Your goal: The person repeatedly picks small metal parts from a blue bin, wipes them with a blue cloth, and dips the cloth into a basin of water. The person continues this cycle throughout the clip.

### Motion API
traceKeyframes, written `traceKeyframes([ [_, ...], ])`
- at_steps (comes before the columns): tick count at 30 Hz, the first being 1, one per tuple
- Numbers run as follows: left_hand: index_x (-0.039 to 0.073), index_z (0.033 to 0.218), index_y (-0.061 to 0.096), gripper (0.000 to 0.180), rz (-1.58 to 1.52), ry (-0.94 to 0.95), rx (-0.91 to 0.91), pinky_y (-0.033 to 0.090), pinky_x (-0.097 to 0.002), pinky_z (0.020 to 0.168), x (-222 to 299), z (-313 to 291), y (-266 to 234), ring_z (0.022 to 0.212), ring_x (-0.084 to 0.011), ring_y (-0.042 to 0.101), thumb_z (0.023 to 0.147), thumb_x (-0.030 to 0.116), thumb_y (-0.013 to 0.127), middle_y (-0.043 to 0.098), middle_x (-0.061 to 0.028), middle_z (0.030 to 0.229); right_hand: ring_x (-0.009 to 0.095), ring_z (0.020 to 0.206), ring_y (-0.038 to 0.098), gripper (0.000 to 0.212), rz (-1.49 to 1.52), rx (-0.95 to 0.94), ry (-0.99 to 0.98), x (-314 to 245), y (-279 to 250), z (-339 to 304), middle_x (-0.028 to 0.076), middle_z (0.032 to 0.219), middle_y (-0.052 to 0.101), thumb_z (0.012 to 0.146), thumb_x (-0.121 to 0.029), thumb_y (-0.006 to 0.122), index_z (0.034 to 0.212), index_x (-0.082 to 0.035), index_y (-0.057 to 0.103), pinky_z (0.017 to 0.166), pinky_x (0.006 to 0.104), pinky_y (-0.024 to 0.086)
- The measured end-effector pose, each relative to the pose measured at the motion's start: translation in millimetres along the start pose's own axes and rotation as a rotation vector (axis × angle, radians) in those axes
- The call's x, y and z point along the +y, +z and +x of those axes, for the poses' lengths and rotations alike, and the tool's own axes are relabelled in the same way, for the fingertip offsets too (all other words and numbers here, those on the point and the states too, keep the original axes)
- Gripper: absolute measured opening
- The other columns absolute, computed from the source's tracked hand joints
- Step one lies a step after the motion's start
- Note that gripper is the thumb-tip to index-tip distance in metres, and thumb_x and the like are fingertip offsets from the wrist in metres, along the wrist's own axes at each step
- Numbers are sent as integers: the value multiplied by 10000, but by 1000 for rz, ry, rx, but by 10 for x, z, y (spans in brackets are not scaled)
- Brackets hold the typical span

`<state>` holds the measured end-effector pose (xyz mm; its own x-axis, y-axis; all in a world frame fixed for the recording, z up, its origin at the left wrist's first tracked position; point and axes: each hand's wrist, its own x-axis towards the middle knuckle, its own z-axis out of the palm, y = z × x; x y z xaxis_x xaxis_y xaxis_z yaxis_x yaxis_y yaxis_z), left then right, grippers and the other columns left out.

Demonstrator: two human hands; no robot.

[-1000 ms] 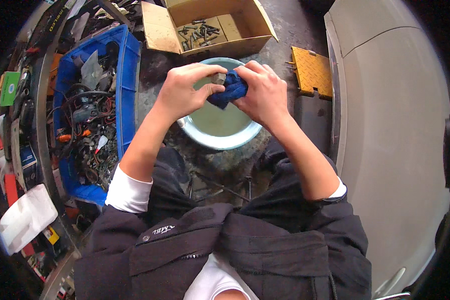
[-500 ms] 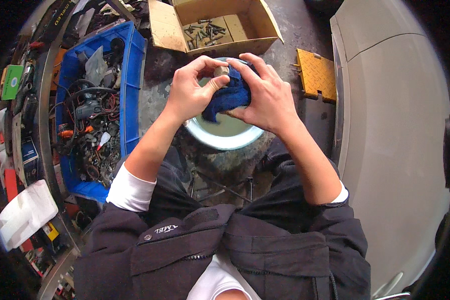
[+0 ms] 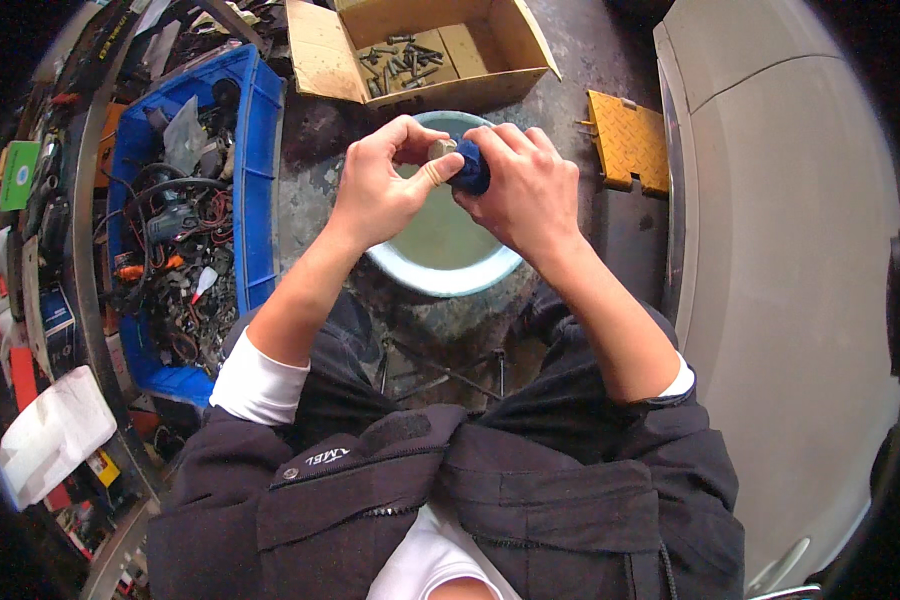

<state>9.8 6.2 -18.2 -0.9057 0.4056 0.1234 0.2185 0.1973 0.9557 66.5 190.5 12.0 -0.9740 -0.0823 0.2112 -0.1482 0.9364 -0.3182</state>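
Note:
Above a pale blue basin (image 3: 448, 281) of cloudy water, my two hands meet. My left hand (image 3: 382, 187) pinches a bolt (image 3: 441, 149) between thumb and fingers, its light grey head showing. My right hand (image 3: 528, 192) is closed round a dark blue cloth (image 3: 471, 172), bunched against the bolt's other end. The cloth and fingers hide the bolt's shank.
Beyond the basin stands an open cardboard box (image 3: 490, 93) with several loose bolts (image 3: 410, 66). At left is a blue crate (image 3: 262, 180) of cables and parts beside a cluttered shelf. A yellow ramp plate (image 3: 627, 140) and a pale car panel (image 3: 790, 280) are at right.
My right hand has gathered the cloth from a loose hanging spread into a tight bunch round the bolt. My left hand keeps its pinch on the bolt.

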Motion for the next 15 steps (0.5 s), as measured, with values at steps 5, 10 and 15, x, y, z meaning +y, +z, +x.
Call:
traceKeyframes([
  [5, 8, 1140, 675, 353, 140, 78, -145, 554, -311, 867, 66, 29, -95, 903, -148, 672, 876, 173, 840, 716, -68, 980, 310, 946, 699, 365, -53, -21, -35, 14, -25, 16, 61, 942, 714, 687, -347, 853, 943, -139, 694, 725, 452, 616],
  [10, 35, 1168, 697, 363, 375, 471, -166, 579, -379, 852, 39, 55, -116, 945, -296, 703, 818, 30, 792, 705, -135, 1040, 320, 941, 709, 339, -12, -122, 5, 123, -8, 15, 76, 960, 722, 713, -347, 833, 959, -147, 713, 765, 469, 613],
  [15, 27, 1137, 692, 317, 397, 479, -73, 577, -401, 831, -5, 46, -10, 923, -319, 705, 830, 10, 769, 704, -156, 1027, 316, 962, 703, 361, -59, -117, 39, 80, -45, 29, 63, 990, 732, 722, -311, 831, 1028, -145, 738, 787, 464, 596],
])
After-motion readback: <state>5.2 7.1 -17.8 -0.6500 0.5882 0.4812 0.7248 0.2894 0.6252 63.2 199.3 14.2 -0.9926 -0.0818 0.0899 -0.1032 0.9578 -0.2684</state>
